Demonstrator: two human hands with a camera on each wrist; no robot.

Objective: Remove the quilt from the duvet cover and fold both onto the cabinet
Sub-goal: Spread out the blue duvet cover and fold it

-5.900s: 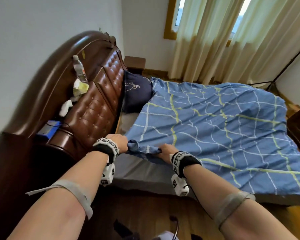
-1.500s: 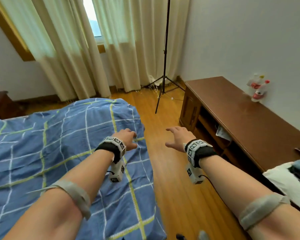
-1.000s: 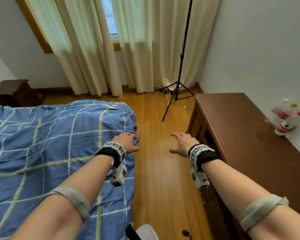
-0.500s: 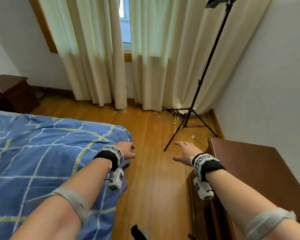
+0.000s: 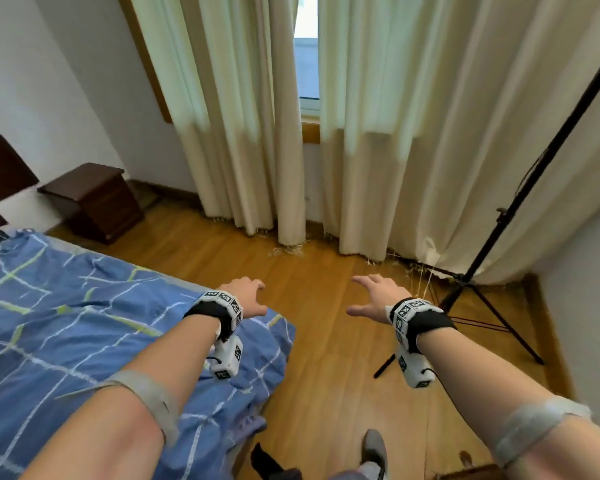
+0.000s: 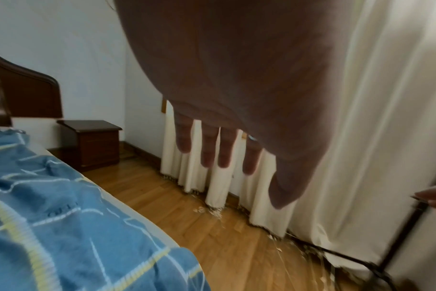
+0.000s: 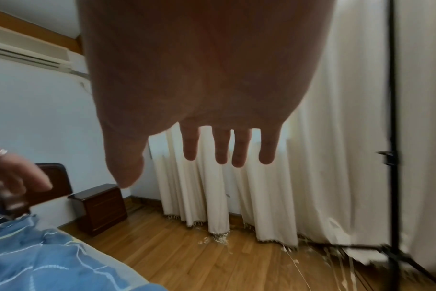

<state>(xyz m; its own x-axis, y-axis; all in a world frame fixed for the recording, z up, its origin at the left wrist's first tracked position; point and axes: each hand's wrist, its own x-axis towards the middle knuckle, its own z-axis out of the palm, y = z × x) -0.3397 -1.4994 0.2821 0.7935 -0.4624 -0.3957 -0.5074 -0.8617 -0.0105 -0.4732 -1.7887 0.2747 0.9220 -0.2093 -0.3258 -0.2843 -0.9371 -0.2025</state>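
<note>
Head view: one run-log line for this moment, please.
left hand: open, empty | right hand: open, empty | blue checked duvet cover: spread on bed, untouched | stage: at bed's foot corner

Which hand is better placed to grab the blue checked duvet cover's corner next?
Left. The left hand hangs open directly over the blue checked duvet cover at its corner; the right hand, also open, is over bare floor.

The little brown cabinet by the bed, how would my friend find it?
Start at the long cream curtains on the window wall and look left along the wooden floor. In the corner beside the headboard stands the dark brown nightstand. It is the only boxy wooden thing there.
</note>
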